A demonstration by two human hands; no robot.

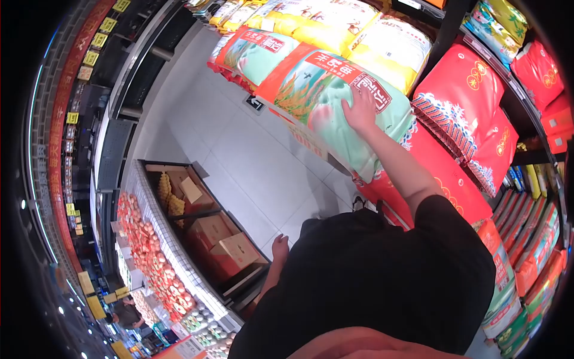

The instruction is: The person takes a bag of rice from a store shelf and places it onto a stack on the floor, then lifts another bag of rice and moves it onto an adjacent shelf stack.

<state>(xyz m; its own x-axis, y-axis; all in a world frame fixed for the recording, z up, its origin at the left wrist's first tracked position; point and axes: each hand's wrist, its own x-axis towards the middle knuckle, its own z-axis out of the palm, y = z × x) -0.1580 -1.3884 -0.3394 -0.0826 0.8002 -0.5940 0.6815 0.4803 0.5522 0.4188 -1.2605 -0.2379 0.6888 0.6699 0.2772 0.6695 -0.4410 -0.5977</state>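
My right hand (360,110) lies with spread fingers on a green and orange rice bag (326,90), near its red label. The bag sits at the front of a stack, beside a similar bag (254,54). Yellow and white bags (388,51) lie behind it, and large red bags (460,90) are to its right. Low beside my body, over the floor, hangs my left hand (280,246). Its fingers look loosely curled, with nothing visible in them and no contact with the goods.
To the left stands a display (200,275) with cartons (224,245) on its shelves and red-packaged goods (152,254) on top. Grey tiled floor (239,155) runs between it and the bags. Shelves with more bags (526,221) rise at right. A person (127,314) is far off at lower left.
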